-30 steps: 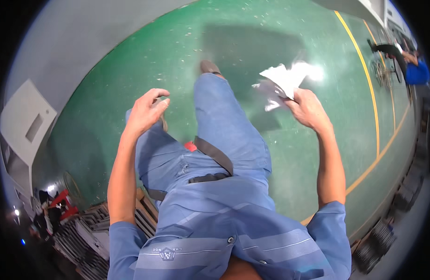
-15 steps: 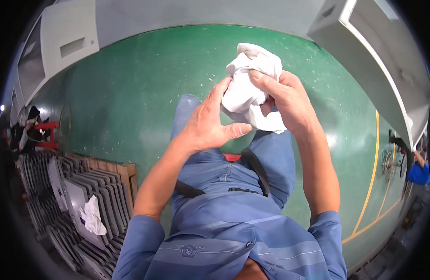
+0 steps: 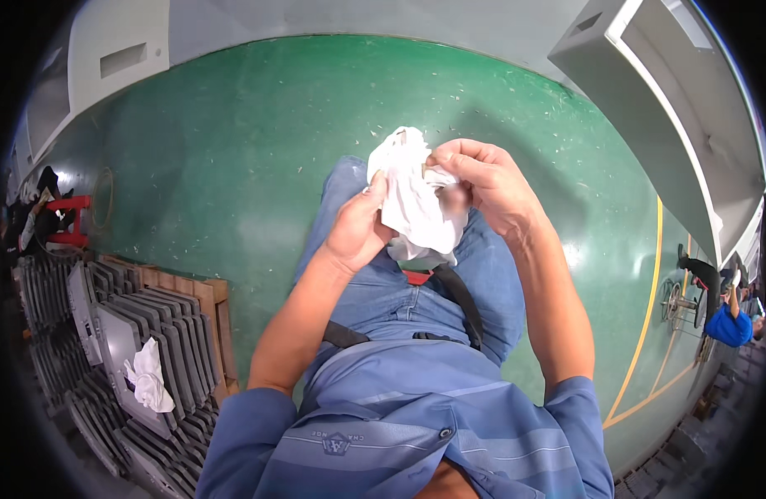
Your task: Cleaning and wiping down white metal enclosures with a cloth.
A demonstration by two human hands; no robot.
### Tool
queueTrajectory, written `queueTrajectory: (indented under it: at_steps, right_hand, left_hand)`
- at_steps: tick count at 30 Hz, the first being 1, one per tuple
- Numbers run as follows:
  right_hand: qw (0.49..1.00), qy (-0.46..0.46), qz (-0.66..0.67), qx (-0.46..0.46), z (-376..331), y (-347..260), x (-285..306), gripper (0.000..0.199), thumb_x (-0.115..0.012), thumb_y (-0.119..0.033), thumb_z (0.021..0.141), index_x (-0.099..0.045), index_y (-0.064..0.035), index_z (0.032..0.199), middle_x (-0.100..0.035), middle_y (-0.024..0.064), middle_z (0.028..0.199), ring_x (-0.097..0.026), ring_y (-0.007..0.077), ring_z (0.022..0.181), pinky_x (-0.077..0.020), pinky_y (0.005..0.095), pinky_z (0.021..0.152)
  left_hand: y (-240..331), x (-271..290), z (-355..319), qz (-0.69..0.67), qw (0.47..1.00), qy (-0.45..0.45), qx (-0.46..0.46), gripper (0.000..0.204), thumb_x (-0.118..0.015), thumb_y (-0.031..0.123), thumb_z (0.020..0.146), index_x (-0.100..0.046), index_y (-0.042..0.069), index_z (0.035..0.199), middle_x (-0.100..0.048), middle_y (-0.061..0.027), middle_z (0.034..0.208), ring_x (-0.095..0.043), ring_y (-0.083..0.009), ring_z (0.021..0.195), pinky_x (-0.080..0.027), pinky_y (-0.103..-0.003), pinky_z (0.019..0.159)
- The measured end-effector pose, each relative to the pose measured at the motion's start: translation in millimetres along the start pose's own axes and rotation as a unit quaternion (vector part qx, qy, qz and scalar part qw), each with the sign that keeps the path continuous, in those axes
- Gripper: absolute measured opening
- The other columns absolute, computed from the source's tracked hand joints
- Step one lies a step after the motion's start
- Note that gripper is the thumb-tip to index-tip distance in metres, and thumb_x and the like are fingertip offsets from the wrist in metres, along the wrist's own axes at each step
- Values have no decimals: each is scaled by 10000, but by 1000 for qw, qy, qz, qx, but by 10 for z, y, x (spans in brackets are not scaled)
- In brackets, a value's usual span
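A crumpled white cloth [image 3: 415, 204] sits just above the centre of the head view, held up in front of the person's body between both hands, over the blue jeans [image 3: 416, 283]. The left hand [image 3: 356, 229] grips it from the 8 o'clock side, its fingers [image 3: 373, 193] curled into the folds and its thumb pressed against the fabric. The right hand [image 3: 483, 187] closes on it from 2 o'clock, its fingers [image 3: 454, 158] bunched together and pinching the upper edge of the cloth. Beneath lies a green floor [image 3: 233, 158] with a yellow line [image 3: 649, 308] curving at 4 o'clock. At 8 o'clock grey moulded panels [image 3: 108, 333] stand stacked on a wooden pallet [image 3: 208, 303], with a second white rag [image 3: 150, 378] lying on them. At 4 o'clock, well apart, another person in a blue top [image 3: 728, 324] bends near a wheeled frame.
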State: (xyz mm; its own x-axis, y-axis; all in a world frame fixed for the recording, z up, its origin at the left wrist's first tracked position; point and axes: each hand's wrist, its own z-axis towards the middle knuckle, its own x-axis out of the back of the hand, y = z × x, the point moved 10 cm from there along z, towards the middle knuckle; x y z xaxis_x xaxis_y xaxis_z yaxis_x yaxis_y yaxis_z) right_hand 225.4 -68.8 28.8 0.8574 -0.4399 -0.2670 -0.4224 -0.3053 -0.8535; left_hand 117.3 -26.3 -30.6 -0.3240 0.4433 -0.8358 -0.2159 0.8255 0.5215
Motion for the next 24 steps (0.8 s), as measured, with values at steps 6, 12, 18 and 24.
queueTrajectory:
  at_steps: [6,12,18,24]
  right_hand:
    - [998,38,-2,48,-47,-128,229,218,-615,-173,934,-638,25,1022,-588,16,762,-528,77,583,-468,235,534]
    - [985,96,-88,114,-132,-344,327,251,-626,-206,936,-652,-20,1103,-586,0,747,-517,73,568,-465,243,532]
    - [952,124,-266,85,-152,-277,305,301,-635,-273,933,-672,2,1051,-622,34,726,-532,84,555,-448,258,526]
    - [899,84,-414,115,-132,-209,-140,409,-670,-337,892,-645,2,1120,-666,121,752,-639,196,670,-510,321,657]
  left_hand:
    - [229,44,24,-41,998,29,-47,545,-289,375,1059,-303,27,1479,-446,-135,1453,-454,-271,1323,-362,-424,1114]
    - [277,228,4,-78,995,45,-52,525,-311,347,1054,-361,8,1453,-465,-163,1441,-477,-299,1310,-384,-436,1109]
    - [260,243,-29,-162,986,8,-39,488,-331,295,1041,-422,-7,1413,-518,-181,1391,-512,-322,1272,-402,-441,1095]
    - [187,246,-31,-150,988,12,-27,507,-313,345,1048,-434,13,1413,-532,-152,1386,-529,-292,1261,-415,-411,1084]
